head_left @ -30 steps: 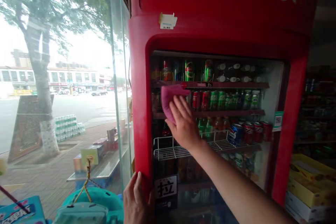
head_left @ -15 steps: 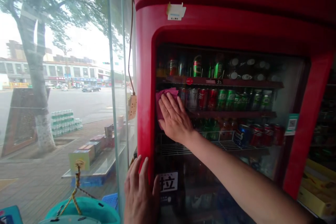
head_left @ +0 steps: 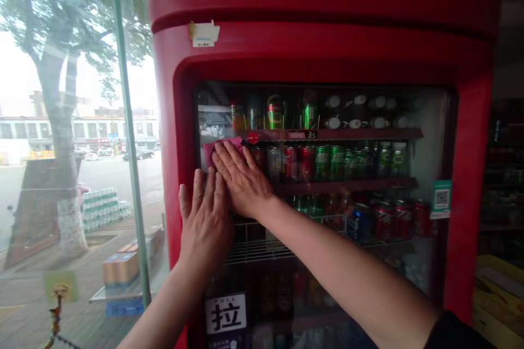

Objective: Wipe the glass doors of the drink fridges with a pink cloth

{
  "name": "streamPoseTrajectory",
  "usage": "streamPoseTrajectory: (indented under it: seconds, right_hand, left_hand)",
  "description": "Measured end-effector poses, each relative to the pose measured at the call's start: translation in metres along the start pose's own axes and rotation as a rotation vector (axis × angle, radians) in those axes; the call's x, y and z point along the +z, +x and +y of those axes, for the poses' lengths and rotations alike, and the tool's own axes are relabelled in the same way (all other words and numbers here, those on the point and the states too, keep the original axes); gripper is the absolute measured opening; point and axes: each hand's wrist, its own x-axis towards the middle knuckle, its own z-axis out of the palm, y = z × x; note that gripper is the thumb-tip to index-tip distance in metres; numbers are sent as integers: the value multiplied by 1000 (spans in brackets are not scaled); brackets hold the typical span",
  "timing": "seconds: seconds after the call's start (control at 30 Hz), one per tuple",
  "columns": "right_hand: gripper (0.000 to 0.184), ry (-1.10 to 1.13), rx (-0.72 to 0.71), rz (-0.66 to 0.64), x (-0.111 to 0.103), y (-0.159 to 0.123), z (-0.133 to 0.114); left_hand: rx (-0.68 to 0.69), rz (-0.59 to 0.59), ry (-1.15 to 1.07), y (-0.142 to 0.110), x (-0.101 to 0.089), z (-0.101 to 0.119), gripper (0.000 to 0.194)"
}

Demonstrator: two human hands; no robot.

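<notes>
My right hand [head_left: 243, 180] presses a pink cloth [head_left: 210, 154] flat against the glass door [head_left: 327, 294] of a red drinks fridge [head_left: 319, 38]. Most of the cloth lies hidden under the fingers. Just below and to the left, my left hand [head_left: 207, 223] is open, its fingers stretched upward over the left door edge, close beside the right hand. Behind the glass stand rows of drink cans [head_left: 305, 162] and bottles on shelves. A white "PULL" sign [head_left: 226, 313] is stuck low on the door.
To the left, a glass pane [head_left: 126, 136] faces a street with a tree [head_left: 67, 174] and stacked bottle packs [head_left: 100, 208]. Boxes [head_left: 120, 268] sit on a low stand outside. Yellow cartons [head_left: 497, 294] are at the lower right, beside dark shelves.
The right hand has wiped the cloth leftward to the left side of the glass. My left hand has risen from the lower door frame to beside it. The view has shifted.
</notes>
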Motion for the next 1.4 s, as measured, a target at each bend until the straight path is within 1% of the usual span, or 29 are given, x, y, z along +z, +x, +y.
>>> streamPoseTrajectory:
  seconds: [0.1,0.2,0.27,0.37,0.43,0.5,0.6,0.67,0.73,0.83,0.97,1.1,1.2,1.3,1.4]
  right_hand:
    - [64,7,49,28,-8,-12,24]
    - [66,21,89,57,-16,-26,47]
    - [72,24,88,79,-22,-38,62]
    - [90,22,113,112,-28,-58,77]
    - [97,23,169,140,-28,-66,78]
    - [97,38,203,160,-24,-64,71]
    - [86,78,138,149,-16,-46,52]
    - [81,88,70,132,-13,-31,44]
    - [83,86,30,121,-13,-23,43]
    - [90,83,30,116,-17,-30,56]
    - [90,57,98,134,-26,-61,82]
    - [93,-10,126,105,-41,-91,114]
    - [92,-63,145,97,-52,-111,138]
    - [96,-84,164,81,-61,-131,159]
    - [103,-79,154,58,-71,-150,178]
  left_hand:
    - [24,-25,-8,14,10,22,81]
    - [77,-30,-34,28,14,37,83]
    - [93,-35,-58,36,12,42,84]
    - [50,-29,-71,43,3,41,85]
    - [30,-9,-55,46,-4,37,83]
    - [64,1,-19,46,-7,30,78]
    - [144,-5,43,47,-5,19,77]
    - [157,-5,73,48,-3,12,80]
    - [155,-7,85,50,0,8,81]
    - [165,-9,68,56,6,13,79]
    - [209,-34,32,66,21,39,80]
    - [278,-51,0,81,34,76,80]
    - [296,-44,-39,91,40,108,78]
    - [289,-64,-85,97,45,138,83]
    - [292,-114,-121,99,49,160,92]
